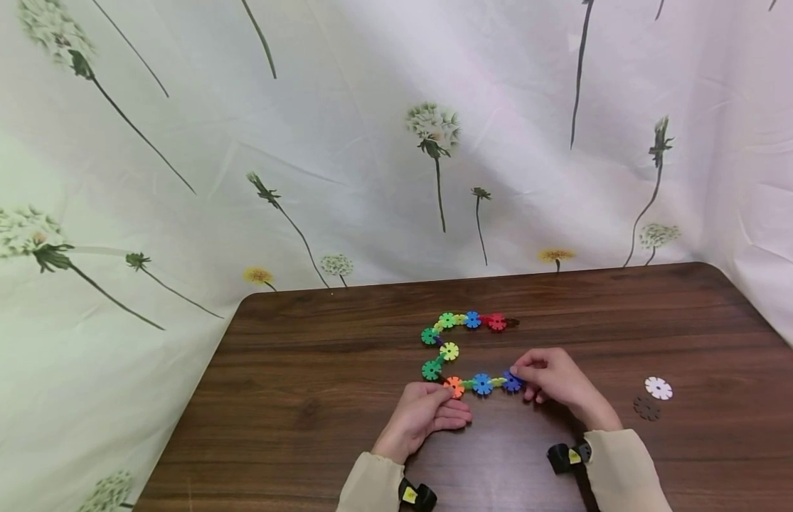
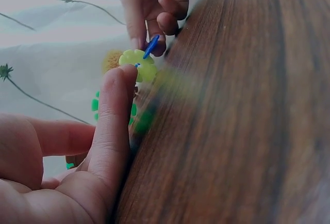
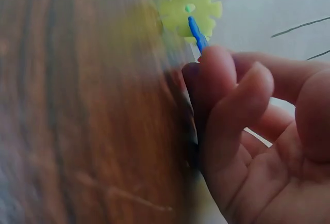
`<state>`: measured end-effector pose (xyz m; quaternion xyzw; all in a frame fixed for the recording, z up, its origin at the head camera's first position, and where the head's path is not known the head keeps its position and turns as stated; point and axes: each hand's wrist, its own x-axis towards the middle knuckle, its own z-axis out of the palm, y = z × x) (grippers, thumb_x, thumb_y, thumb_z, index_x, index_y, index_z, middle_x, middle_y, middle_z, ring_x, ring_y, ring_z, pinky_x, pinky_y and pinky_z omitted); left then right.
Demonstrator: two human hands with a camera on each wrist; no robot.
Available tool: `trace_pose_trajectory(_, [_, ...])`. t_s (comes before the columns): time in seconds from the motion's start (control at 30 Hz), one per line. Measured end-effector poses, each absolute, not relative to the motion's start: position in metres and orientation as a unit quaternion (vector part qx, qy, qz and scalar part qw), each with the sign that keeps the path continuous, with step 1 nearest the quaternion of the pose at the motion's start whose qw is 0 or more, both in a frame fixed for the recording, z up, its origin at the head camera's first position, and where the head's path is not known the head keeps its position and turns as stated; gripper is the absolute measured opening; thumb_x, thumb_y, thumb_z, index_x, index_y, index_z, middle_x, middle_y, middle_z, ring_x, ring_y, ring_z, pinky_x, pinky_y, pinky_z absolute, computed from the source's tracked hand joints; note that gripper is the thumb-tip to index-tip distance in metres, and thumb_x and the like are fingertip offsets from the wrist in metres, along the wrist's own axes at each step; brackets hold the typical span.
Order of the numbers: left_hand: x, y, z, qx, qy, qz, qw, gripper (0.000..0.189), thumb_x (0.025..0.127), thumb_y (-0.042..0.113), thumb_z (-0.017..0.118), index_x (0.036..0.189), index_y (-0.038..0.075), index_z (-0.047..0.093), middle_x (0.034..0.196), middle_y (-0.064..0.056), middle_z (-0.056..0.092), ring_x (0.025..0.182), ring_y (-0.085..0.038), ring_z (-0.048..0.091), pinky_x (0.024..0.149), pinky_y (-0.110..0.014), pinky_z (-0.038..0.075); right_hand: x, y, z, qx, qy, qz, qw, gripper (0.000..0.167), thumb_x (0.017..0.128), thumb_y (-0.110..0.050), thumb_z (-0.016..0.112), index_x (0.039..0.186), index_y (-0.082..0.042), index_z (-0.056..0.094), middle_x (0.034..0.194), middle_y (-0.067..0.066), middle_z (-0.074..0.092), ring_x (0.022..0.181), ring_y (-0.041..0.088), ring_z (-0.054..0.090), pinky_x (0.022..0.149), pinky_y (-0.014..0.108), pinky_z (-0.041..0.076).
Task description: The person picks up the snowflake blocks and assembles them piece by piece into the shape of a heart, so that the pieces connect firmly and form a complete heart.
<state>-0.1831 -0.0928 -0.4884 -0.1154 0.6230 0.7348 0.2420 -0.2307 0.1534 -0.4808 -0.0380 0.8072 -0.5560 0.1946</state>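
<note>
A chain of interlocking snowflake discs lies on the table in a bent line, much like a figure 5. At its lower left corner, my left hand (image 1: 428, 414) pinches the orange disc (image 1: 454, 387) with the thumb on its edge and the other fingers stretched out below. My right hand (image 1: 552, 377) pinches the dark blue disc (image 1: 512, 382) at the lower right end between thumb and index finger. A lighter blue disc (image 1: 482, 385) sits between the hands, and a yellow-green disc (image 3: 191, 10) meets the dark blue one edge-on in the right wrist view.
The chain's upper end has a red disc (image 1: 496, 322) and a dark brown one (image 1: 513, 322). Right of my right hand lie a loose white disc (image 1: 658, 387) and a loose dark disc (image 1: 646, 408). A flower-printed curtain (image 1: 370, 142) hangs behind the wooden table (image 1: 294, 355).
</note>
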Motion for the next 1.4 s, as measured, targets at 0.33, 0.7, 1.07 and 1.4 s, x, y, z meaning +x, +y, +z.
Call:
trace_pose_trajectory(0.33, [-0.183,-0.093,-0.488,-0.112,0.622,0.736,0.244,0.025,0.099,0.006,0.046,0.109,-0.013,0.059,0.090,-0.020,0.073,0.079,-0.022,0.073,0.072,-0.032,0.060,-0.232,0.161,-0.482,-0.041,0.823,-0.535,0.187,0.026,0.091,-0.023,0.067,0.101,0.002,0.067,0.065,0.005,0.062,0.054,0.015,0.058,0.048,0.029,0.052])
trace_pose_trajectory(0.7, [-0.183,-0.095,-0.487,-0.115,0.626,0.731,0.246,0.026,0.099,0.007,0.047,0.112,-0.013,0.059,0.091,-0.021,0.073,0.080,-0.022,0.073,0.073,-0.033,0.060,-0.235,0.195,-0.474,-0.070,0.846,-0.512,0.131,0.034,0.092,-0.032,0.066,0.107,-0.001,0.066,0.074,0.008,0.063,0.056,0.016,0.055,0.051,0.030,0.049])
trace_pose_trajectory(1.07, [-0.183,-0.093,-0.487,-0.117,0.624,0.732,0.247,0.026,0.099,0.007,0.047,0.112,-0.012,0.058,0.092,-0.022,0.072,0.078,-0.021,0.073,0.072,-0.033,0.060,-0.227,0.248,-0.465,-0.033,0.869,-0.489,0.070,0.043,0.095,-0.039,0.059,0.117,-0.002,0.063,0.094,0.007,0.070,0.071,0.013,0.062,0.062,0.028,0.054])
trace_pose_trajectory(1.4, [-0.183,-0.094,-0.488,-0.117,0.623,0.734,0.245,0.025,0.099,0.007,0.047,0.112,-0.012,0.059,0.093,-0.023,0.072,0.080,-0.022,0.074,0.072,-0.033,0.060,-0.215,0.308,-0.470,-0.005,0.896,-0.444,0.001,0.040,0.094,-0.036,0.063,0.118,-0.005,0.063,0.091,-0.037,0.058,0.081,-0.011,0.054,0.064,0.014,0.045])
